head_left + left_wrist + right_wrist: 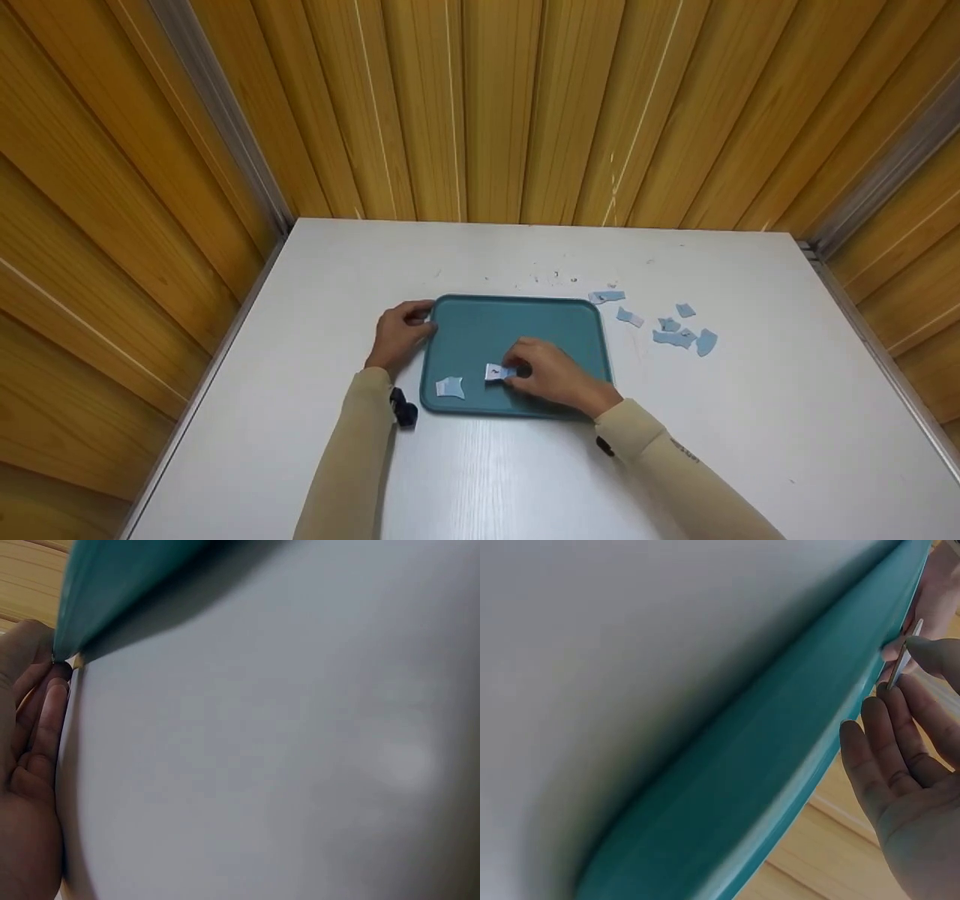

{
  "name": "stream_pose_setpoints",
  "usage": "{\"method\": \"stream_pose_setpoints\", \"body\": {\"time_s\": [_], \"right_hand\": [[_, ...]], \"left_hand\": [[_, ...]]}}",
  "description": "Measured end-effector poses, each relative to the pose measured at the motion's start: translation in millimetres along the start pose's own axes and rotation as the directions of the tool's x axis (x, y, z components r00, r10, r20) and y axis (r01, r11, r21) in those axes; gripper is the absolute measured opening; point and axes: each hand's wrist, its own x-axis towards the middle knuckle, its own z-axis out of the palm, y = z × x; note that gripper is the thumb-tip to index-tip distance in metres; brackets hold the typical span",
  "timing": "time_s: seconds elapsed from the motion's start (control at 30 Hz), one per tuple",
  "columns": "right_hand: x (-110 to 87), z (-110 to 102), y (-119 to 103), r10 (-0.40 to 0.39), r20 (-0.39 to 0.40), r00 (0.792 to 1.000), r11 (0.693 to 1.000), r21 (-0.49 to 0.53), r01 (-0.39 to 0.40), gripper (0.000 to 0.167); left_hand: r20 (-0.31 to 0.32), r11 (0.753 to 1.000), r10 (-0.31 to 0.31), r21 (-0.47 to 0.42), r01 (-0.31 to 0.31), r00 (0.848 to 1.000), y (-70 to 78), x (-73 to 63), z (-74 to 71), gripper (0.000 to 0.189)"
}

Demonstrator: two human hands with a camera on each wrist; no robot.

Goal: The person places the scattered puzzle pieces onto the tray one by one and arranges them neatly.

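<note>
A teal tray (517, 322) lies on the white table. My left hand (401, 334) grips its left rim near the far corner; in the left wrist view, thumb and fingers meet at the corner of the tray (127, 585). My right hand (551, 375) is over the tray's front half. Between thumb and fingertips it pinches a thin light-blue and white puzzle piece (495, 372), which shows edge-on as a flat piece (902, 660) in the right wrist view. Another such piece (450, 387) lies in the tray's near left corner.
Right of the tray lie several loose light-blue pieces, among them a curved piece (706, 342) and a small one (685, 310). Tiny scraps (556, 274) dot the table behind the tray. Wood-patterned panels (495, 112) stand behind the table and on both sides.
</note>
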Motion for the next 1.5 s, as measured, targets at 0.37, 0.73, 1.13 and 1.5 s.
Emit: {"method": "stream_pose_setpoints", "body": {"time_s": [0.37, 0.73, 1.13, 1.5], "right_hand": [[1.3, 10.5, -6.0, -0.032, 0.031, 0.999, 0.998, -0.047, 0.033, 0.019], [1.8, 15.8, -9.8, -0.034, 0.037, 0.999, 0.994, -0.102, 0.038, 0.017], [1.5, 18.2, -8.8, -0.054, 0.042, 0.998, 0.99, -0.13, 0.059, 0.017], [1.0, 16.2, -6.2, -0.079, 0.016, 0.997, 0.993, -0.09, 0.08, 0.019]], "left_hand": [[0.002, 1.0, -0.008, -0.013, 0.008, 1.0, 2.2, -0.8, -0.2, 0.041], [0.003, 1.0, 0.017, 0.007, -0.017, 1.0, 2.2, 0.1, -0.4, 0.042], [0.008, 0.999, 0.034, 0.024, -0.034, 0.999, 0.0, 1.5, -1.4, 0.041], [0.002, 1.0, 0.024, 0.017, -0.024, 1.0, 0.1, 1.4, -0.6, 0.042]]}}
